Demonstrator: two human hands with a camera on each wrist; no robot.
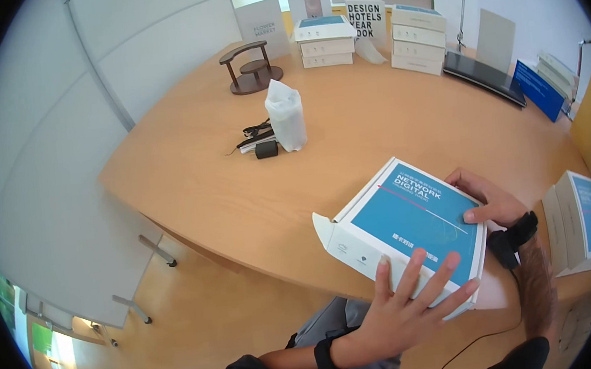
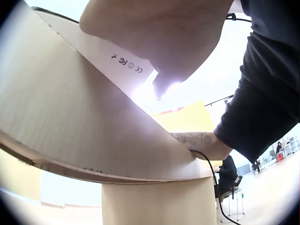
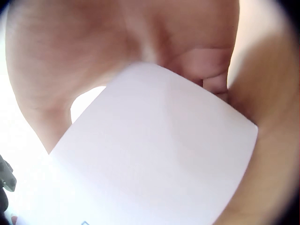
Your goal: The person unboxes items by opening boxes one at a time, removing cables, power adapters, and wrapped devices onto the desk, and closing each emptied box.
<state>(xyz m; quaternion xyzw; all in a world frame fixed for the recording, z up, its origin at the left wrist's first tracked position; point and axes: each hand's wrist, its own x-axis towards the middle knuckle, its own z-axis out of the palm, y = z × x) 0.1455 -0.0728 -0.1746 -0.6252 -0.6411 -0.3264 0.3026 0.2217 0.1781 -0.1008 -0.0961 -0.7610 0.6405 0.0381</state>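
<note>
A white box (image 1: 410, 209) with a blue printed top reading "NETWORK DIGITAL" is tilted over the table's near edge. A white flap (image 1: 324, 230) sticks out at its left corner. My right hand (image 1: 494, 201) grips the far right side, thumb on the blue top. In the right wrist view, that hand (image 3: 126, 37) wraps round the box's white end (image 3: 154, 140). Fingers straight and spread, my left hand (image 1: 398, 316) lies against the near side. In the left wrist view, the hand (image 2: 154, 33) overlaps a white box face (image 2: 105, 58) bearing small printed marks.
On the wooden table (image 1: 195, 165) stand a white wrapped bundle (image 1: 288, 118), a black adapter (image 1: 266, 150) with cables, and a dark wooden stand (image 1: 254, 75). Stacked boxes (image 1: 418, 40) are at the back; more boxes (image 1: 583, 219) stand at right. A cable (image 1: 474, 343) hangs near my right arm.
</note>
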